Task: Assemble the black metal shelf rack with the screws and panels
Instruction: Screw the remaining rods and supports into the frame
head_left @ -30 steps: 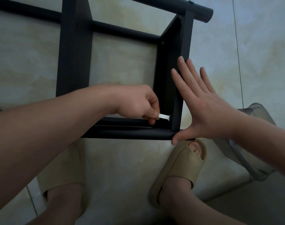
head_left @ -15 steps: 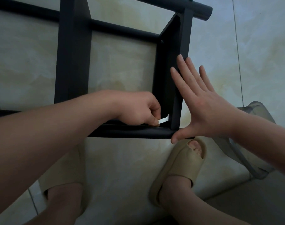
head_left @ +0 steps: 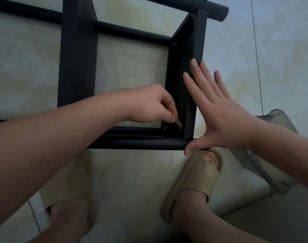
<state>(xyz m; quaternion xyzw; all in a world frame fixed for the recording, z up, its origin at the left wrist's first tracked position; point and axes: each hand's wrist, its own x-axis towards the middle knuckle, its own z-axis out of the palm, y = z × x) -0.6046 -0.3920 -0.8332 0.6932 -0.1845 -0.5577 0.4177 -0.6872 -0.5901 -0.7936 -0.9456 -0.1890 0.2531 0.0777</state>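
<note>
— Steel key [head_left: 179,124], thin and pale: your left hand [head_left: 149,106] pinches it, fingers curled round it, tip angled down into the near right corner of the rack [head_left: 132,33].

— Your right hand [head_left: 218,116] grips nothing. It lies flat and open, fingers straight against the outer face of the end panel [head_left: 188,85], thumb spread along the end of the near tube [head_left: 132,144]. By the look of it, a brace.

— Here's what your next turn hangs on. One screw [head_left: 165,128] sits low inside that corner, just left of the key's tip and right under your left knuckles. Your left hand is the nearer one; your right is on the other side of the panel.

— Whether the key is seated in a screw head, you can't tell from above. The tip is lost in the dark of the corner.

— Mind the long axis: that end panel stands on edge and runs straight away from you, near tube to far tube [head_left: 214,9]. A second screw [head_left: 174,44] shows at its far end, on the inner face.

— Everything is matte black: flat sheet for panels, round tube for rails. A second panel [head_left: 77,58] runs parallel, off to your left.

— Beneath lies pale glossy tile [head_left: 128,71]. Your tan slippers [head_left: 197,178] sit just beside the near tube, and a grey container [head_left: 279,120], see-through, is by your right forearm.
</note>
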